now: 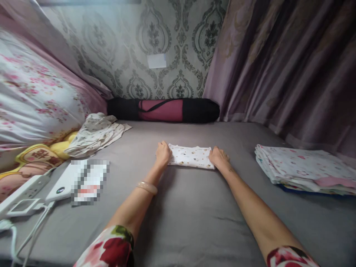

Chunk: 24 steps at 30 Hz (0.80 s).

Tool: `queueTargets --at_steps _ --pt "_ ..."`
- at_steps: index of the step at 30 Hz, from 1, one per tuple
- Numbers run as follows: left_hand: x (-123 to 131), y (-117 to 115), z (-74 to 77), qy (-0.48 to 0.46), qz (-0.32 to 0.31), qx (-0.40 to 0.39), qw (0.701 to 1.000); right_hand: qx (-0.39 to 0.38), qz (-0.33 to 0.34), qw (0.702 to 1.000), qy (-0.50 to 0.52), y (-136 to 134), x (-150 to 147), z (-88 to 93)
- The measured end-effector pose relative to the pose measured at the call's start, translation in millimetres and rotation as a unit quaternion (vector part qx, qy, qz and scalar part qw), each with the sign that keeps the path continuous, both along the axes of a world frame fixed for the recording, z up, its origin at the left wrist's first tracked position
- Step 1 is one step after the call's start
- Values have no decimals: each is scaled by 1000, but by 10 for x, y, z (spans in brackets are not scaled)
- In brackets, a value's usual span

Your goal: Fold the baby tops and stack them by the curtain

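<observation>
A small white cloth (pixel 190 156) with a tiny printed pattern lies folded into a flat rectangle on the grey bed sheet (pixel 183 215). At its left end, my left hand (pixel 163 152) is closed on the edge, fingers curled; a pale bangle (pixel 147 187) sits on that wrist. My right hand (pixel 219 157) grips the opposite end, fingers also curled in. Between the two hands the cloth is stretched out straight. Its ends are partly hidden under my fingers.
A stack of folded cloths (pixel 303 167) stands to the right. On the left are a crumpled cloth (pixel 96 133), a yellow cushion (pixel 39 157), a white power bank (pixel 65 181) and a power strip (pixel 25 191) with cables. A black and pink bag (pixel 164 110) lies along the wall.
</observation>
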<state>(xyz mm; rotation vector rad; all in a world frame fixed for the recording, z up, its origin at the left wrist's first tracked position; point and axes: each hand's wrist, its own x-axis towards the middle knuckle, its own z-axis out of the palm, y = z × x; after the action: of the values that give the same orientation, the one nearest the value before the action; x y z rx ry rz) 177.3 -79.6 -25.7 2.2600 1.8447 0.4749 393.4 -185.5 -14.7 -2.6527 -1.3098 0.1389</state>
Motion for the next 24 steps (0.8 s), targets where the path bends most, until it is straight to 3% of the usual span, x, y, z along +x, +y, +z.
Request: queueTargets --at_steps 2,5,9,18,24 --pt "56 -112 77 26 -29 47 998 44 46 996 -65 9 -116 39" --pt "189 -296 141 22 -137 92 986 108 183 971 -110 50 -372 58" --pt "322 -439 98 6 -224 110 968 73 316 943 -70 92 -626 1" --pt "257 -333 -337 53 -218 86 971 47 330 942 -36 78 -610 -297" --pt "263 -333 -363 65 -216 98 969 47 328 943 -36 92 -625 -307"
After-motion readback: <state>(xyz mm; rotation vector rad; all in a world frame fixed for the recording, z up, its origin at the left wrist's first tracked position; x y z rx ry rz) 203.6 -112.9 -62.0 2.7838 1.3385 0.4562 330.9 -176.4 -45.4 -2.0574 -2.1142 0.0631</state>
